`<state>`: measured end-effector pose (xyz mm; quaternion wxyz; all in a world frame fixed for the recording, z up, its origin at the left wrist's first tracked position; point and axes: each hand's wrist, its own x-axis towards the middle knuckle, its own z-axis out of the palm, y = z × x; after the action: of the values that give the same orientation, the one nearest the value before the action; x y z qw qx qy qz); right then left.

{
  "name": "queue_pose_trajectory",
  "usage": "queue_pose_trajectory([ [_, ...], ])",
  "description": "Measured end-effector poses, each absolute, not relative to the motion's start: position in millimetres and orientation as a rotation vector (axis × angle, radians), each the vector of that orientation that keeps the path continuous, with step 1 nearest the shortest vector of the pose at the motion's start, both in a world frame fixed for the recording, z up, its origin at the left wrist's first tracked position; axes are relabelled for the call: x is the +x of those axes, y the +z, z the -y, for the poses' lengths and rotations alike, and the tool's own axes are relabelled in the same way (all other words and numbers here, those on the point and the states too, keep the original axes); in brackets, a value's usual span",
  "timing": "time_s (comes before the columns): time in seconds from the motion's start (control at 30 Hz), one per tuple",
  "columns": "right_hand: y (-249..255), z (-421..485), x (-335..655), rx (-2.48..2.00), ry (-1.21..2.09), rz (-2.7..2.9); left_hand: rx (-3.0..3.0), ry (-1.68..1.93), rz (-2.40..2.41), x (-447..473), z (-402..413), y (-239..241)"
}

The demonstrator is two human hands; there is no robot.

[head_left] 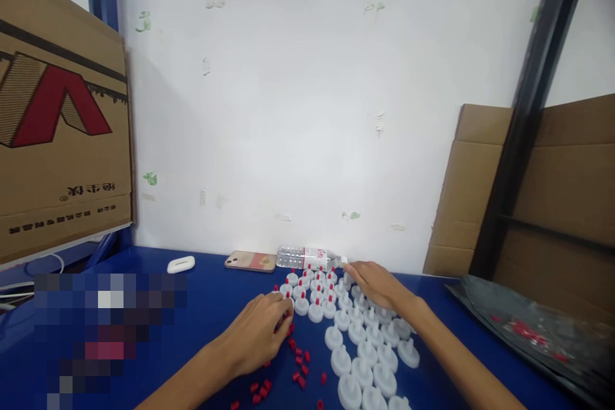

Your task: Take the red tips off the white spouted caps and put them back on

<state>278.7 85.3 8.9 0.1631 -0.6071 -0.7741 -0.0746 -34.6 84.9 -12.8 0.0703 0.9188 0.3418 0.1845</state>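
"What is seen nearest?"

"Loose red caps [307, 356] are scattered at six o'clock on the blue table [206, 307]; towards five, bare white lids [368, 353] are clustered."

"And the hands?"

"The left hand [257, 333] is held curled at half past six, beside the red-tipped lids [301, 305] grouped at six. The right hand [377, 285] is stretched over the farther bare white lids at five, fingers bent."

"Is anything gripped?"

"That cannot be told for either hand; the fingertips are partly hidden."

"Farther off?"

"A clear bottle [314, 258] is laid at six, with a phone [250, 261] placed at seven, before the white wall [288, 109]."
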Motion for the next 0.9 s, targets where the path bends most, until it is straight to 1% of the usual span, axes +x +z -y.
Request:
queue_pose_trajectory([
  [0.23, 27.3, -65.5, 260.8, -1.617, -0.316, 2.183, 2.765, 0.582, -0.997, -33.5, -86.8, -13.3],
  [0.47, 21.6, -29.4, 227.4, -1.423, -0.136, 2.253, 2.763, 0.600, -0.981, -33.6, -86.5, -14.7],
  [0.7, 12.5, -25.0, 215.8, -1.405, -0.169, 2.328, 2.775, 0.605, -0.967, -33.6, -87.6, -14.3],
  [0.9, 10.6, -22.3, 214.8, -1.420, -0.084, 2.321, 2.814, 0.689, -1.036, -34.5, -92.2, -9.1],
])
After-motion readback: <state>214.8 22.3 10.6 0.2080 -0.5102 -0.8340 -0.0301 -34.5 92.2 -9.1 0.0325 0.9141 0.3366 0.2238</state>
